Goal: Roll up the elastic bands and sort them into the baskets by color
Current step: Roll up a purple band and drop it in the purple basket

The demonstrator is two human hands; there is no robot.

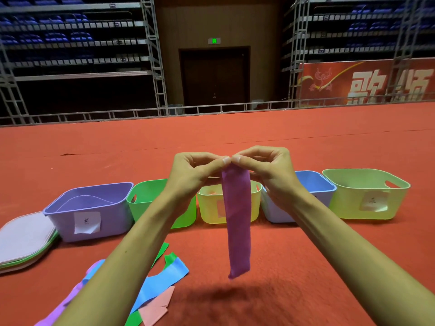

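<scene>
A purple elastic band (237, 222) hangs straight down in the air, pinched at its top edge by my left hand (195, 171) and my right hand (267, 168), whose fingertips meet above it. Behind my hands stands a row of baskets on the red carpet: purple (94, 208), green (146, 198), yellow (210, 208), blue (313, 184) and pale green (367, 194). Something pink shows inside the yellow basket. A loose pile of bands lies at lower left: blue (162, 281), green (170, 257), pink (155, 309) and light purple (70, 300).
A stack of flat basket lids (23, 241) lies left of the purple basket. Red carpet (306, 267) spreads in front of and behind the baskets. Metal railing (211, 108), bleacher frames and a dark door stand far back.
</scene>
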